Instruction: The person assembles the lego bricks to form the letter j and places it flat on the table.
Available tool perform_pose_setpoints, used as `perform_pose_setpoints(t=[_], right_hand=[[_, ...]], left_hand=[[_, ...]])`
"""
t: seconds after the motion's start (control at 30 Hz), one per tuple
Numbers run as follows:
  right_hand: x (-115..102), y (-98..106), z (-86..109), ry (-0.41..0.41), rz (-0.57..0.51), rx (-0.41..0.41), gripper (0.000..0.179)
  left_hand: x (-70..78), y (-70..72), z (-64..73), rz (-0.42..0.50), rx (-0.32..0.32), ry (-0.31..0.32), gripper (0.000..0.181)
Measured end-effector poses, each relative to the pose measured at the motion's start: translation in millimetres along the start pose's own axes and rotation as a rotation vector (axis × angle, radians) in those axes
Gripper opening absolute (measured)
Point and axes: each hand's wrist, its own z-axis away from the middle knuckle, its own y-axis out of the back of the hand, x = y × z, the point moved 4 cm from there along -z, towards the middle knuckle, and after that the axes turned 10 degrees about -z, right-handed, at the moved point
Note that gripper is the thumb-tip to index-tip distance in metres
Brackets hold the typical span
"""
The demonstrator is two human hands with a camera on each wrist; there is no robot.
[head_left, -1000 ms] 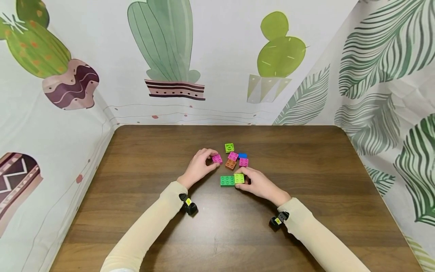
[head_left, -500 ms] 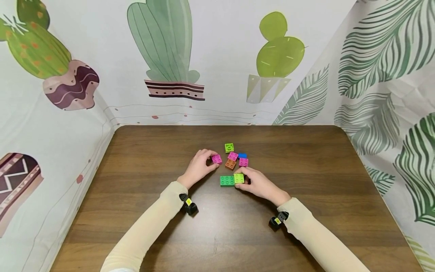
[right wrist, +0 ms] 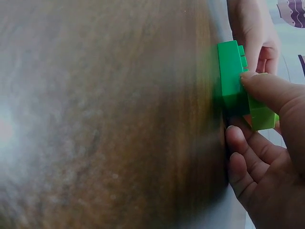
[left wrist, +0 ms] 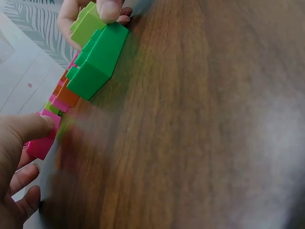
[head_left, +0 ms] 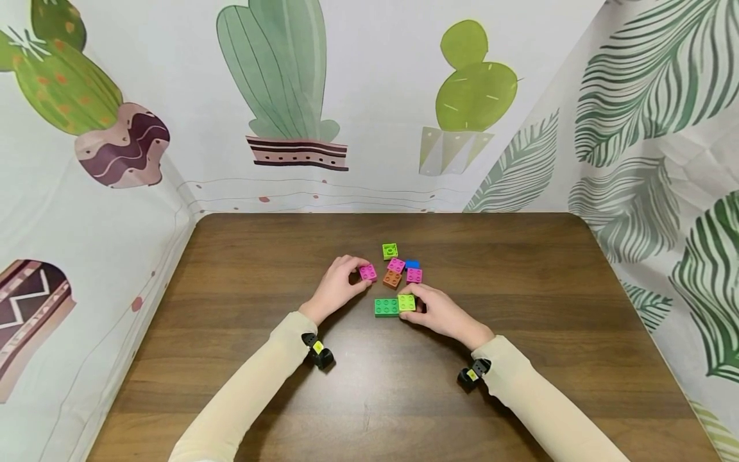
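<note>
My left hand [head_left: 335,289] pinches a pink toy building brick [head_left: 368,273] between thumb and fingers; in the left wrist view the thumb lies along the side of this pink brick [left wrist: 44,140]. To the right, my right hand [head_left: 441,311] pinches a lime brick [head_left: 407,302] that sits on the right end of a longer green brick [head_left: 385,308]. The right wrist view shows the thumb on the lime brick [right wrist: 262,117], beside the studs of the green brick [right wrist: 232,78]. How firmly the two are joined I cannot tell.
Behind the hands lie a brown brick [head_left: 392,278], two more pink bricks, one of them a pink brick [head_left: 414,275] at the right, and a blue brick [head_left: 412,264]. An upturned lime brick [head_left: 389,251] lies farthest back. All are on a wooden table [head_left: 369,398] against a patterned cloth backdrop.
My left hand has shifted very slightly toward me with the pink brick. The right hand and the lime and green bricks have stayed in place.
</note>
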Motion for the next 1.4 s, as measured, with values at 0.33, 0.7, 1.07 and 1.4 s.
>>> perform_pose_setpoints(t=[0.33, 0.7, 1.07, 1.4], right_hand=[[1, 1, -0.4, -0.015, -0.001, 0.003, 0.031], [-1, 2, -0.8, -0.022, -0.003, 0.004, 0.030], [-2, 1, 0.4, -0.016, -0.011, 0.008, 0.030], [-2, 0, 0.1, 0.003, -0.013, 0.013, 0.029]], left_hand=[[5.1, 5.2, 5.1, 0.032, 0.014, -0.032, 0.035], [13.6, 9.6, 12.6, 0.044, 0.007, -0.031, 0.038], [24.7, 12.2, 20.5, 0.070, -0.009, -0.050, 0.038], [32.4, 13.0, 27.5, 0.086, -0.013, -0.081, 0.037]])
